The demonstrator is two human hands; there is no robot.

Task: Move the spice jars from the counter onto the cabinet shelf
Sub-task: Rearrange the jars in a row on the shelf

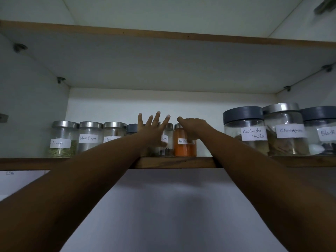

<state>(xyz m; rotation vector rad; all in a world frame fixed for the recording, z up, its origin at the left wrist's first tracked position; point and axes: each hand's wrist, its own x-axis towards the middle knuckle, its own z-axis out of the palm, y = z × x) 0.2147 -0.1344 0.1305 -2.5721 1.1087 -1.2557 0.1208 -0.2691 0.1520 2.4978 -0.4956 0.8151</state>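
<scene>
Small glass spice jars stand in a row on the cabinet shelf [172, 162]: fennel [62, 140], black pepper [90, 137], a third partly hidden by my left forearm [114, 131], a dark-lidded one [132, 128], cloves [166, 142] and orange red chilli [181, 148]. My left hand [152, 130] is raised in front of the cloves jar with its fingers spread, holding nothing. My right hand [194, 128] wraps over the top and right side of the red chilli jar, which stands on the shelf.
Three larger jars stand at the right of the shelf: coriander powder [245, 131], cinnamon [287, 131] and one reading "Black" [321, 131]. A gap lies between the red chilli jar and the coriander jar. An upper shelf [163, 35] is overhead. White cabinet walls close in both sides.
</scene>
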